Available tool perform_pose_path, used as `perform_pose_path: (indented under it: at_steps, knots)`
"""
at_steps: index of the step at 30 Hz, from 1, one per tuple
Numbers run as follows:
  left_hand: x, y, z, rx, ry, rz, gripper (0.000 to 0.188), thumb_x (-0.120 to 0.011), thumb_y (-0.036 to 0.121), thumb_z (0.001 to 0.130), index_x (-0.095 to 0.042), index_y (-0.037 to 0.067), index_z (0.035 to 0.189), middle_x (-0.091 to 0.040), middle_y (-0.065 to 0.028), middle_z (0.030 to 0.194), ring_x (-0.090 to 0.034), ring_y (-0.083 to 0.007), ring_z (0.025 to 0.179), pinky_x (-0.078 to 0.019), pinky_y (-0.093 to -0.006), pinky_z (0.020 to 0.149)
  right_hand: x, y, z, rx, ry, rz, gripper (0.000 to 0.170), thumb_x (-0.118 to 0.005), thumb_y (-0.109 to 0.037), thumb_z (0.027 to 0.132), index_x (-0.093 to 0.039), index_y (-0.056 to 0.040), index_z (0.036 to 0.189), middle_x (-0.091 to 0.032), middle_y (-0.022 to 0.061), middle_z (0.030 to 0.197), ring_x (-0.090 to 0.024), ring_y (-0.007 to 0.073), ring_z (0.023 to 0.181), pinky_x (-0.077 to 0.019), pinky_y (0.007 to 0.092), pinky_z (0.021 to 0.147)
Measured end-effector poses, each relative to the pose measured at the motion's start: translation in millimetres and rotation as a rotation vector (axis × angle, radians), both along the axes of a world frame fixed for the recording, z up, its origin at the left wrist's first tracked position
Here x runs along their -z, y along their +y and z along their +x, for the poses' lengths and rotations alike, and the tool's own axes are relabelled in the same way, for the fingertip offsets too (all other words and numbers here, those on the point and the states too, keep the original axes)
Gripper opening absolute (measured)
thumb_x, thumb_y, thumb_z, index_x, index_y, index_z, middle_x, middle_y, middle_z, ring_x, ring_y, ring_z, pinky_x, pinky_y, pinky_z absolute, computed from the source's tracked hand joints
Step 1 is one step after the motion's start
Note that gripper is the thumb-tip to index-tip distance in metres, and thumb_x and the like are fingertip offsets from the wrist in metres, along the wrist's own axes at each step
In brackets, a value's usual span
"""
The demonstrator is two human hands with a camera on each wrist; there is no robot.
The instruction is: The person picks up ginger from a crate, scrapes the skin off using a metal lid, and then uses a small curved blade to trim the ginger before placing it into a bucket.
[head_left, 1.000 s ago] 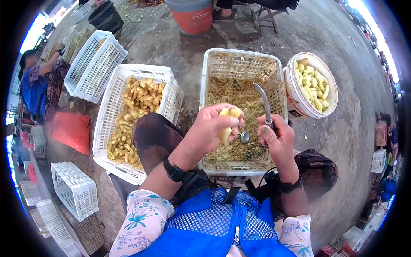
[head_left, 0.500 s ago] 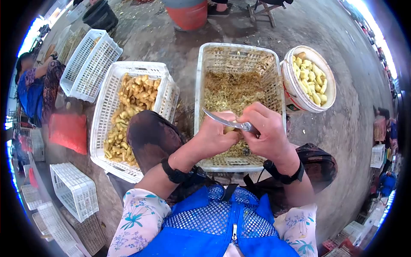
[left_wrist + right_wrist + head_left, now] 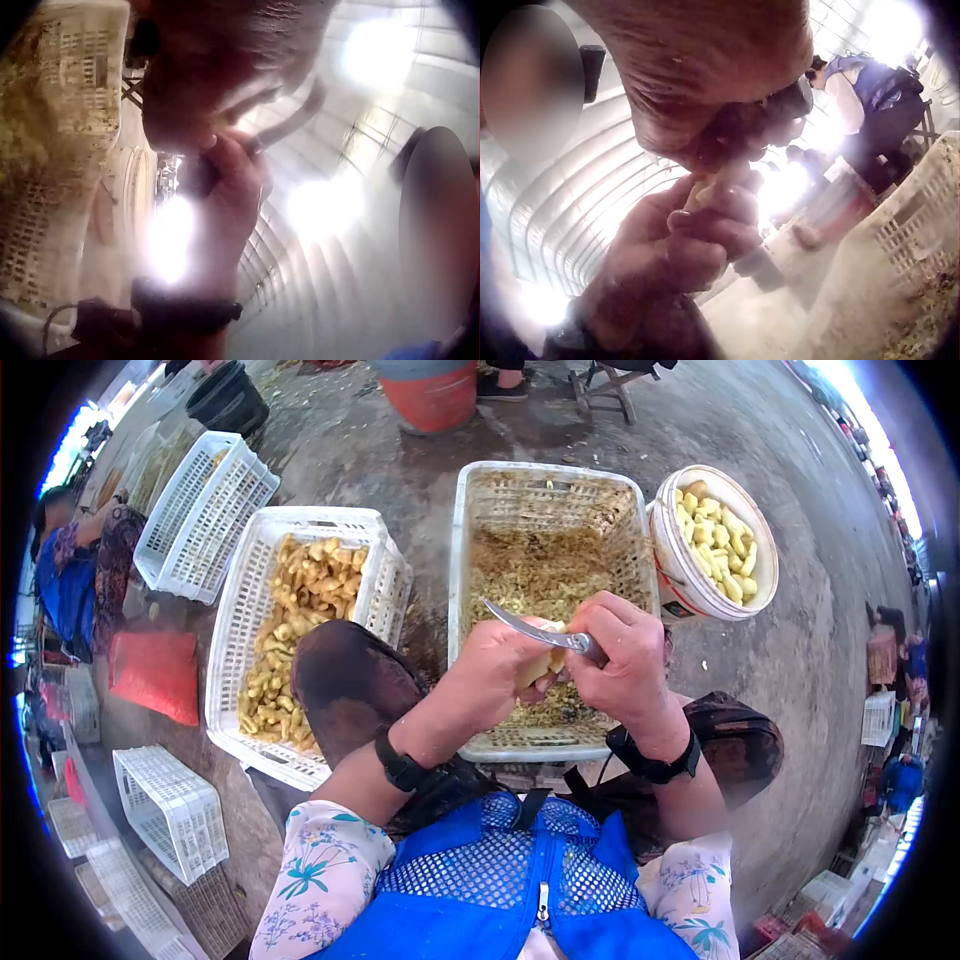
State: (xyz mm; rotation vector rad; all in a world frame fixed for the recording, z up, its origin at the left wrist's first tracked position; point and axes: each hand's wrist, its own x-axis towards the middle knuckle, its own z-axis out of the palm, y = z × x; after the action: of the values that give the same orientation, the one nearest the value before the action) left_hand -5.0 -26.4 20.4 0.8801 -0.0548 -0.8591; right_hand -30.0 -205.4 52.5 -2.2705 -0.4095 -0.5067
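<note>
In the head view my left hand [image 3: 492, 668] grips a pale peeled piece of ginger [image 3: 538, 666], mostly covered by the fingers. My right hand [image 3: 625, 660] holds a curved knife [image 3: 522, 624] by its handle, the blade pointing left across the top of the ginger. Both hands meet over a white crate [image 3: 460, 550] with brown and yellowish peelings [image 3: 540, 565] inside. The left wrist view catches the blade [image 3: 296, 124] beyond the left hand. Fingers of the left hand [image 3: 675, 251] show below the right hand in the right wrist view.
Left of my knee a white crate [image 3: 232, 610] holds unpeeled ginger [image 3: 300, 590]. A white bucket [image 3: 665, 555] of peeled ginger [image 3: 715, 545] stands at the right. Farther left are a red sack [image 3: 153, 675], more crates [image 3: 170, 810] and a seated person [image 3: 75, 575].
The right hand has come left from beside the left hand, bringing the knife from upright to lying across the ginger. Since half a second ago both hands have shifted only slightly.
</note>
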Motion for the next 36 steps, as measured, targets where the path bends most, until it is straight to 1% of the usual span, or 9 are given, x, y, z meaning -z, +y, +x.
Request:
perform_pose_path:
  at_steps: [3,6,9,12,17,20,27,33,36]
  knots:
    - [10,-4,-2,-0.023,-0.117,0.069,0.028,-0.062,0.031,0.102,-0.065,0.003,0.100,-0.056,-0.0006,0.079,-0.048,-0.0092,0.065,-0.0349,-0.0246,0.055,5,-5,2,-0.018,-0.051,-0.101,0.015,-0.070,0.006,0.065,-0.063,-0.0017,0.077,-0.061,0.0105,0.075,-0.060,0.0252,0.057,-0.0432,0.0339,0.049]
    - [14,-8,-4,-0.049,-0.162,0.116,0.028,-0.062,0.031,0.102,-0.065,0.003,0.098,-0.055,0.0000,0.077,-0.048,-0.0093,0.064,-0.0350,-0.0246,0.055,5,-4,4,-0.025,-0.035,-0.121,0.015,-0.069,0.001,0.063,-0.058,-0.0038,0.071,-0.055,0.0119,0.069,-0.058,0.0329,0.059,-0.0444,0.0404,0.051]
    - [13,-9,-4,-0.055,-0.046,0.061,0.027,-0.061,0.028,0.102,-0.065,0.003,0.097,-0.057,-0.0010,0.077,-0.049,-0.0100,0.063,-0.0355,-0.0240,0.054,5,-6,1,-0.022,0.015,-0.062,0.013,-0.069,0.002,0.065,-0.059,-0.0032,0.073,-0.056,0.0115,0.069,-0.058,0.0303,0.057,-0.0442,0.0384,0.051]
    - [7,-10,-4,-0.032,0.048,0.008,0.028,-0.060,0.028,0.103,-0.065,0.001,0.098,-0.060,-0.0033,0.079,-0.051,-0.0107,0.061,-0.0363,-0.0232,0.052,10,-6,-2,-0.008,0.125,0.152,0.011,-0.069,0.002,0.069,-0.060,-0.0023,0.074,-0.057,0.0109,0.068,-0.057,0.0265,0.055,-0.0435,0.0359,0.050]
    - [11,-6,0,0.070,-0.015,0.072,0.030,-0.058,0.028,0.102,-0.067,0.000,0.103,-0.066,-0.0069,0.086,-0.053,-0.0101,0.061,-0.0375,-0.0227,0.049,14,-10,-8,-0.052,0.123,0.129,0.009,-0.069,0.002,0.074,-0.061,-0.0015,0.077,-0.056,0.0094,0.068,-0.054,0.0207,0.053,-0.0409,0.0334,0.050]
    - [18,-5,1,0.087,0.060,-0.098,0.024,-0.062,0.021,0.099,-0.066,-0.001,0.108,-0.068,-0.0075,0.090,-0.056,-0.0104,0.063,-0.0408,-0.0234,0.051,12,-12,-11,-0.008,0.183,0.211,0.008,-0.068,0.002,0.077,-0.061,-0.0016,0.079,-0.054,0.0075,0.068,-0.050,0.0165,0.053,-0.0389,0.0324,0.050]
    - [2,-2,1,-0.019,-0.043,0.021,0.029,-0.068,0.003,0.091,-0.061,-0.002,0.119,-0.069,-0.0087,0.098,-0.065,-0.0141,0.073,-0.0508,-0.0244,0.058,12,-3,-13,0.099,0.243,0.305,0.007,-0.070,0.000,0.083,-0.064,-0.0018,0.082,-0.052,0.0023,0.068,-0.046,0.0112,0.056,-0.0364,0.0288,0.052]
    - [1,9,8,0.021,0.106,-0.095,0.024,-0.065,0.004,0.091,-0.061,-0.002,0.114,-0.069,-0.0116,0.093,-0.063,-0.0153,0.067,-0.0480,-0.0268,0.054,-2,-8,-21,0.109,0.501,0.590,0.016,-0.075,-0.010,0.090,-0.067,-0.0015,0.101,-0.054,-0.0054,0.073,-0.046,0.0057,0.062,-0.0363,0.0252,0.056]
    - [-9,13,9,0.012,0.171,-0.265,0.021,-0.064,0.003,0.090,-0.061,-0.003,0.110,-0.068,-0.0137,0.090,-0.061,-0.0153,0.062,-0.0473,-0.0272,0.052,6,-23,-19,-0.012,0.237,0.294,0.024,-0.072,-0.020,0.094,-0.064,-0.0007,0.104,-0.056,0.0029,0.076,-0.051,0.0135,0.064,-0.0399,0.0273,0.059]
